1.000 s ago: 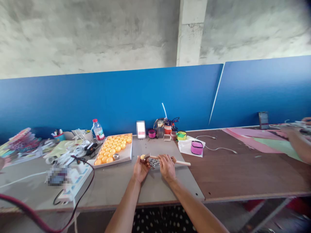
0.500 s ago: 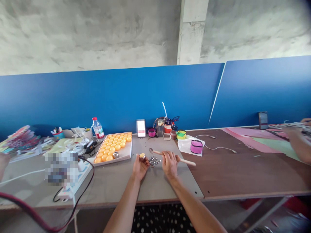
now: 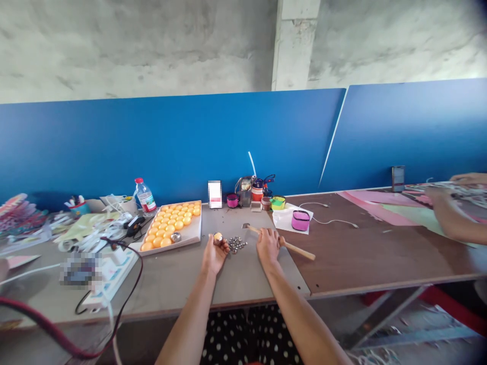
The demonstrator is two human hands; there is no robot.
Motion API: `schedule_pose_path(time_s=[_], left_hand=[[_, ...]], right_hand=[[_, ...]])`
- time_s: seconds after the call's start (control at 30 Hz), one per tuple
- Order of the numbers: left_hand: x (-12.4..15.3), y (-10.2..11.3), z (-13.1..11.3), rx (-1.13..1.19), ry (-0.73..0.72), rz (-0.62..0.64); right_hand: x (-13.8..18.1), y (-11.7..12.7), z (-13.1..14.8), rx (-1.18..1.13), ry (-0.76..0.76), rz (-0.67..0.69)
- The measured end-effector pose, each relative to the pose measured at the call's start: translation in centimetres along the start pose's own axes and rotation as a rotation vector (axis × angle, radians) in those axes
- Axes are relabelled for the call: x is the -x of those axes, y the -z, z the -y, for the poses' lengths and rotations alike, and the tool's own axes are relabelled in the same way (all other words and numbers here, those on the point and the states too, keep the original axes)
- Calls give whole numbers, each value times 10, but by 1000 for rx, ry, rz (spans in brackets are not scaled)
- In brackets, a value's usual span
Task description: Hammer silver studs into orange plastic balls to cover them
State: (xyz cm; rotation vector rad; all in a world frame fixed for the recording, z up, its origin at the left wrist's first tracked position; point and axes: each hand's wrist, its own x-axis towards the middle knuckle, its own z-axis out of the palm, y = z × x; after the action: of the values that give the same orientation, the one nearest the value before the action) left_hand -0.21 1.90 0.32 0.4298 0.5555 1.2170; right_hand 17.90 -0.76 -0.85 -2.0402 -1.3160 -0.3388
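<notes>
My left hand is closed round a small orange ball held at its fingertips above the grey table top. My right hand grips a wooden-handled spoon whose metal bowl points left, raised a little off the table. Between the two hands lies a small heap of shiny metal beads. A white tray of several orange balls, with one silver ball in its near row, sits just left of my left hand.
Small pots and cups, a pink pouch on white paper, and a water bottle stand along the blue back panel. A power strip with cables lies left. Another person's forearm rests on coloured sheets at the right.
The spoon's bowl has lifted out of the beads and swung right and up. My left hand has raised the orange ball. The camera view has drifted slightly.
</notes>
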Motion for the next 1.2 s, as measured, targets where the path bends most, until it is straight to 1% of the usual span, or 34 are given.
schedule_pose_path(time_s=[0.17,0.23,0.27,0.33,0.4,0.47,0.53,0.67,0.8,0.93,1.03,1.2], left_hand=[[-1,1,1,-10,-9,17],[0,0,1,-16,-9,17],[0,0,1,-17,-6,14],[-1,0,1,-18,-2,3],[-1,0,1,-20,2,-3],[-1,0,1,-22,4,-3],[0,0,1,-26,4,6],[3,-4,2,-66,6,31],[7,-10,4,-125,-1,41],[11,-12,4,-166,-47,66],[13,-13,4,-168,-69,104],[12,-13,3,-118,-53,152]], right_hand=[[1,-1,-3,29,-37,85],[2,0,-2,31,-33,97],[3,1,-1,19,-10,96],[5,4,2,-29,94,106],[8,6,5,-75,232,156],[9,6,7,-79,314,226],[10,5,9,-59,349,276],[10,1,10,-47,421,310],[9,-2,11,-57,425,350],[8,0,10,-84,418,335],[7,0,8,-148,388,300],[5,-4,8,-414,343,208]])
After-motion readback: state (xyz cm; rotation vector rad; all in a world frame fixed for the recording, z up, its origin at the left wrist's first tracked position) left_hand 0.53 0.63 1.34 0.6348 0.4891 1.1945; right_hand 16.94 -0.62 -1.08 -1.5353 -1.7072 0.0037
